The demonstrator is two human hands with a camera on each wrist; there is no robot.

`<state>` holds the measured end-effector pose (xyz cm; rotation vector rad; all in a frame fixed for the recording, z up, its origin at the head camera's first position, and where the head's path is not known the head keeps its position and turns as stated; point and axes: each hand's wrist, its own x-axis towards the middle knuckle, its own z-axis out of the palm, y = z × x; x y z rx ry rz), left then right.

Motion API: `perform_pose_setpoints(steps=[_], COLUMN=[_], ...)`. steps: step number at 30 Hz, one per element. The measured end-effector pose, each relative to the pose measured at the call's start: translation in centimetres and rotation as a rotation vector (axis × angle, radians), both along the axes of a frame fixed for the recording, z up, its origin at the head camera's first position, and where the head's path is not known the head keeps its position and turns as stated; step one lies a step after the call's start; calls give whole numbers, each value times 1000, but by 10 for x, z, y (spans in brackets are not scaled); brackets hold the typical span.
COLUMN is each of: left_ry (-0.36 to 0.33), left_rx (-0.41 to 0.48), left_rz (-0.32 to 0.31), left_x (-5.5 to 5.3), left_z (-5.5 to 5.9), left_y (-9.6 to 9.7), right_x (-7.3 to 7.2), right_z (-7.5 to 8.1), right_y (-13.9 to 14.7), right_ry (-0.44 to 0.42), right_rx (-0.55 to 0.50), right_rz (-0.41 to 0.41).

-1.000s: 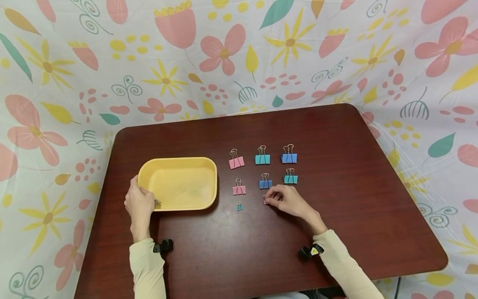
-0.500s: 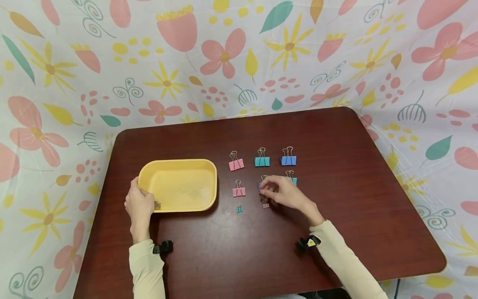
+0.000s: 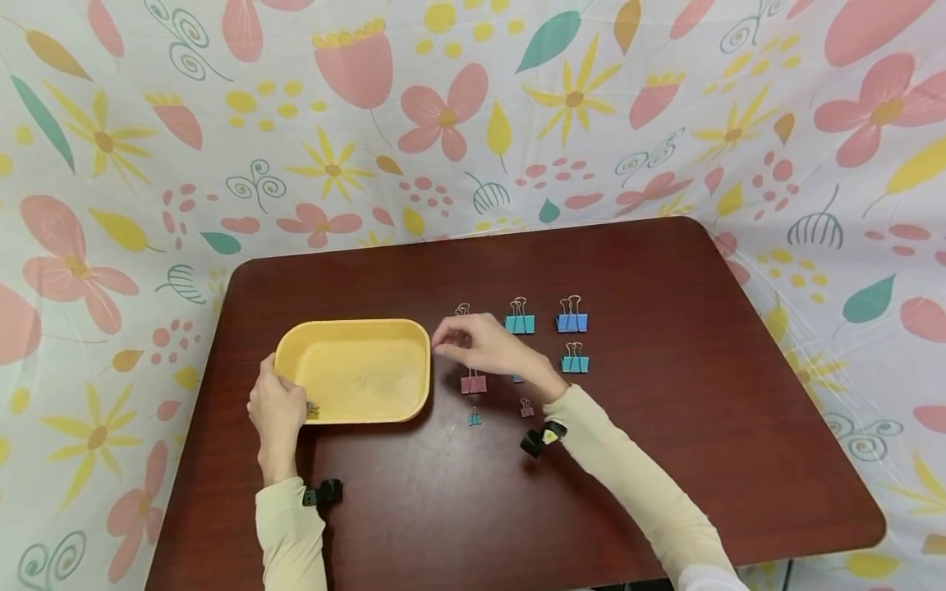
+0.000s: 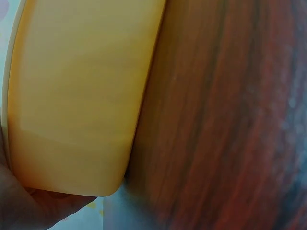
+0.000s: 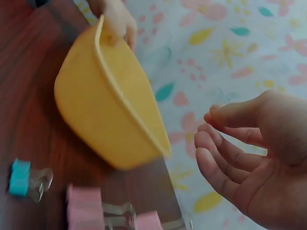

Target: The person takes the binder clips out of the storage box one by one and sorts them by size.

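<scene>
My left hand grips the left end of a yellow plastic tray, its thumb over the rim. In the left wrist view the tray wall fills the left half. Inside the tray, by the left fingers, lies a small clip. My right hand is over the table at the tray's right rim, fingers loosely bent and holding nothing in the right wrist view. It hides part of the binder clips beneath. Visible are a pink binder clip, a tiny teal one and a tiny pink one.
Larger binder clips stand in rows to the right: teal, blue and another teal clip. They sit on a dark red-brown wooden table. A flowered cloth hangs behind it.
My right hand leaves the tiny pink binder clip on the table, then moves left and away to the tray's right rim. The left hand keeps its grip on the tray.
</scene>
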<state>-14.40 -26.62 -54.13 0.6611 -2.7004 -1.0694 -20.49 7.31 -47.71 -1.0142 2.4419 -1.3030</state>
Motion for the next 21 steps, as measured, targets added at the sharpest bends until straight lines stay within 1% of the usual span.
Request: perform_pose_setpoints(steps=[3,6,7,11,14,16,21], left_ry=[-5,-2,1,1,2,8,17], left_rx=[1,1,0,-1,0,-6,-38], left_rz=[0,2,2,-2,-9,-8,-6], left_x=[0,-1,0,-1,-1,-1,-1], left_z=[0,-1,-2,-4,-5,-5,-2], left_y=[-1,0,0,1,2,3,0], right_x=[-6,-11,-11,-13,-14,-15,-18], right_z=[3,3,1,-8,-14,-17,-18], right_y=[-27,-57,-66,-99,-116,-125,-151], right_ry=[-12,-46,-51,-118,-150,-153,-163], right_rx=[16,47,60,87,114,136,159], right_rz=[74,143,162,229,240,239,254])
